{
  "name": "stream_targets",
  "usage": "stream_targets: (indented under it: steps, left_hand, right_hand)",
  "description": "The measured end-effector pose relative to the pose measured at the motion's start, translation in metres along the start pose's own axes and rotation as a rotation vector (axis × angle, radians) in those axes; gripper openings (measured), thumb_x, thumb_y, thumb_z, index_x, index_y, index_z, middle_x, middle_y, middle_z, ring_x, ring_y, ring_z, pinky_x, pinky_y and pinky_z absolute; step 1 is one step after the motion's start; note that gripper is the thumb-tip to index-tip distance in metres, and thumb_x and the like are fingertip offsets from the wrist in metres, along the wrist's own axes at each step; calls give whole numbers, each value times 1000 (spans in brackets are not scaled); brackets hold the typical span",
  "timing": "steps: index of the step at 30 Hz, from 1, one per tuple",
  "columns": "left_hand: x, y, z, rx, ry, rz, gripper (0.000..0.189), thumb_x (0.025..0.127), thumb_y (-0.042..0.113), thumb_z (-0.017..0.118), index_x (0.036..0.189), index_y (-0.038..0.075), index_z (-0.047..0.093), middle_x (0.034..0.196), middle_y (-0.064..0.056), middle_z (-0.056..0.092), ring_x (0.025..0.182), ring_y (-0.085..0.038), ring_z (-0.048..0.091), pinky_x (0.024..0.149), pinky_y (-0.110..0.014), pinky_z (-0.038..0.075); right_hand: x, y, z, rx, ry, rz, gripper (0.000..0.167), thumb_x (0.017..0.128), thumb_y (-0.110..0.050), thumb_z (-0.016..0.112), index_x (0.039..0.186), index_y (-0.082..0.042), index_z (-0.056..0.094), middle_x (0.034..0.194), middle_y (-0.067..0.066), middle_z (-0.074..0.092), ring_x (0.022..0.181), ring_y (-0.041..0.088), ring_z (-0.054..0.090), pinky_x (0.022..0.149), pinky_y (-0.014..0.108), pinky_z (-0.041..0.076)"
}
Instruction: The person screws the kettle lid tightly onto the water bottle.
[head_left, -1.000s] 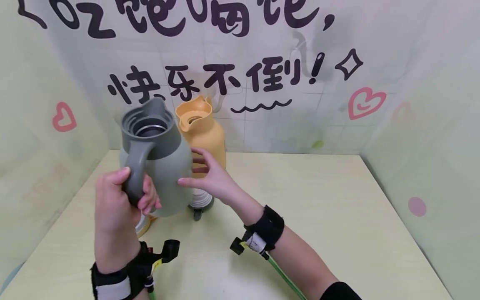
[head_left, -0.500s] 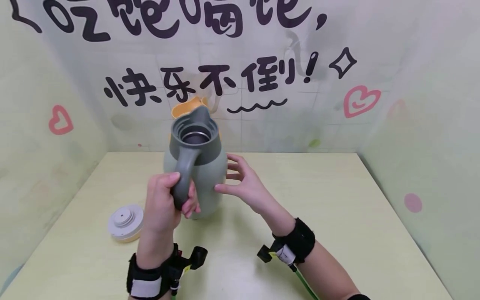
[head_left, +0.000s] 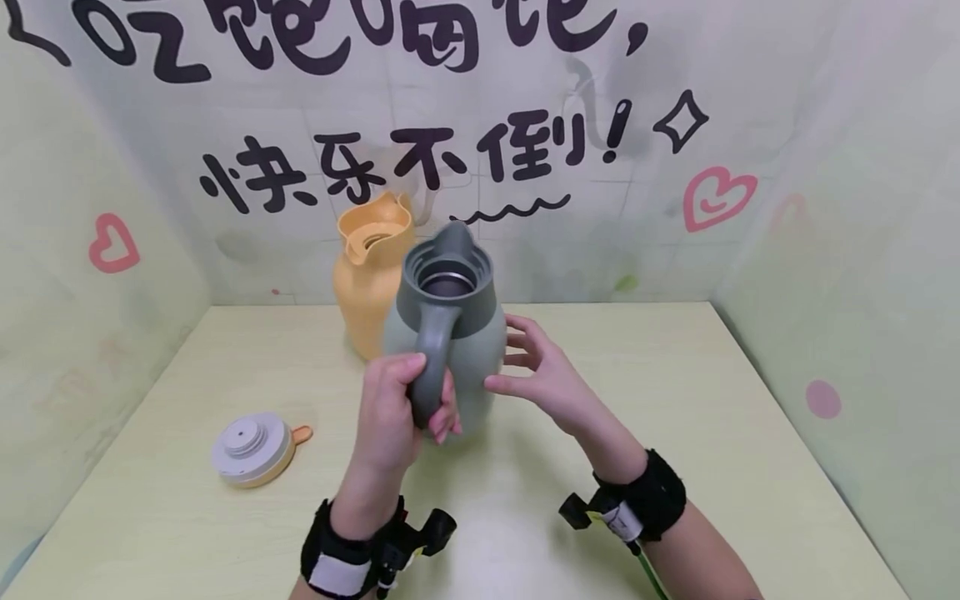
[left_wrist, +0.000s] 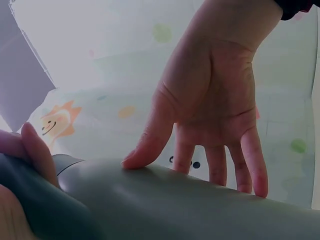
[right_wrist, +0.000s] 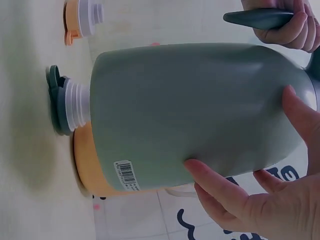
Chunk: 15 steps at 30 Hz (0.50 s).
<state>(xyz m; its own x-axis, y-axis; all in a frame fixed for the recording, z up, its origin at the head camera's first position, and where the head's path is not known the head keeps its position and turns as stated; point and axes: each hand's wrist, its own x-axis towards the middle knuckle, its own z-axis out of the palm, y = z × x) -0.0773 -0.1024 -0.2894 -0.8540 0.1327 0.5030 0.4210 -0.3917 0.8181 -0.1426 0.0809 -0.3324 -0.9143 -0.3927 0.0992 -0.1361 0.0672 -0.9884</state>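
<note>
A grey-green thermos jug (head_left: 472, 350) with a dark grey collar and no lid is held upright in front of me. My left hand (head_left: 390, 417) grips its handle (head_left: 435, 358), fingers curled round it. On the jug's other side, my right hand (head_left: 547, 375) touches the body with spread, fairly straight fingers and thumb. In the right wrist view, the jug's base, with a barcode label (right_wrist: 127, 175) near it, hangs above the tabletop. A dark green stopper lid (right_wrist: 61, 105) with a white screw thread lies below the base; the jug hides it in the head view.
Behind and left of the grey-green jug stands an orange-yellow jug (head_left: 367, 292), its mouth uncovered. An orange and white stopper lid (head_left: 251, 450) rests thread-up on the pale wooden table (head_left: 675, 433) at left. Printed curtains (head_left: 525, 250) enclose the table's back and sides.
Both hands and the grey-green jug have moved right and slightly down. The orange-yellow jug and orange lid now show more fully; the dark stopper lid has gone out of sight behind the jug.
</note>
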Motion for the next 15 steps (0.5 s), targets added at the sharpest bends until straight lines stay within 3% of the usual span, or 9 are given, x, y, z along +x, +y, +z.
stream_targets:
  steps: [4,8,11,15]
  left_hand:
    - [1,-7,10,4,2,-74,44,92,11,30,59,-15,41,40,-5,38,31,-16,38,37,-34,45]
    - [-2,-17,20,-7,-26,-136,45,91,12,31,60,-18,41,40,-12,35,32,-14,40,38,-34,46]
    - [-2,-24,25,-31,-62,-162,45,91,13,30,61,-19,41,41,-18,33,33,-14,41,39,-35,46]
    - [3,-33,32,-49,-113,-173,46,92,14,30,62,-18,41,41,-17,35,33,-14,41,39,-36,46]
  right_hand:
    - [-11,1,-11,0,10,35,76,79,-5,75,143,-12,37,137,22,44,115,40,48,85,46,48]
    - [-23,8,-23,14,15,77,75,79,-6,75,143,-10,35,137,23,43,116,40,47,86,44,48]
    - [-31,14,-32,22,23,103,76,79,-6,75,143,-9,34,136,24,43,117,40,46,87,43,47]
    - [-37,19,-44,47,32,109,77,79,-4,74,143,-7,31,135,25,41,119,41,45,86,42,48]
